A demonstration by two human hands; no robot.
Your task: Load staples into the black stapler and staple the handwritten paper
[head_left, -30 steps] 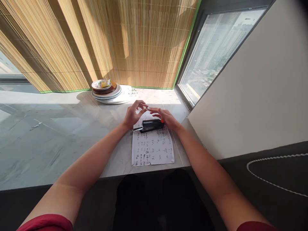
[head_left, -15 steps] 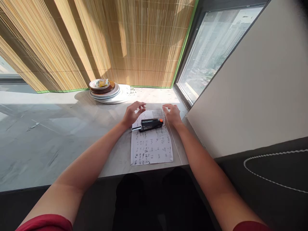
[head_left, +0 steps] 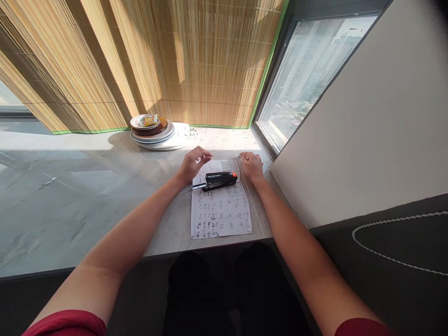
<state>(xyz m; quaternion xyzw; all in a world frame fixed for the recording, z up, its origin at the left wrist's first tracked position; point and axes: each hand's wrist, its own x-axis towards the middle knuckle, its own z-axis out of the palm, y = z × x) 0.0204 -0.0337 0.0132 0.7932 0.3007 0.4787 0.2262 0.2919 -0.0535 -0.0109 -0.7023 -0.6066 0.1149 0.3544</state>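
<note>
A black stapler (head_left: 220, 181) with an orange-red spot at its right end lies on a sheet of handwritten paper (head_left: 231, 224). From its left end sticks out a silvery metal piece. My left hand (head_left: 194, 163) is just left of the paper's far edge, above the stapler's left end, fingers bent with a small gap to the thumb, and no object shows in it. Beyond the stapler's right end, at the paper's far right, my right hand (head_left: 252, 165) is closed with its fingertips together. Whatever may be between those fingertips is too small to make out.
A stack of plates (head_left: 154, 133) with a small yellow packet (head_left: 150, 120) on top stands at the back, before a bamboo blind (head_left: 210, 65). Small metallic bits (head_left: 48, 182) lie at left on the marble-like counter (head_left: 98, 200). A wall (head_left: 371, 130) and window bound the right.
My right hand has shifted slightly right and its fingers have curled in. The left hand's fingers have drawn a little closer to the thumb. The stapler and paper lie as before.
</note>
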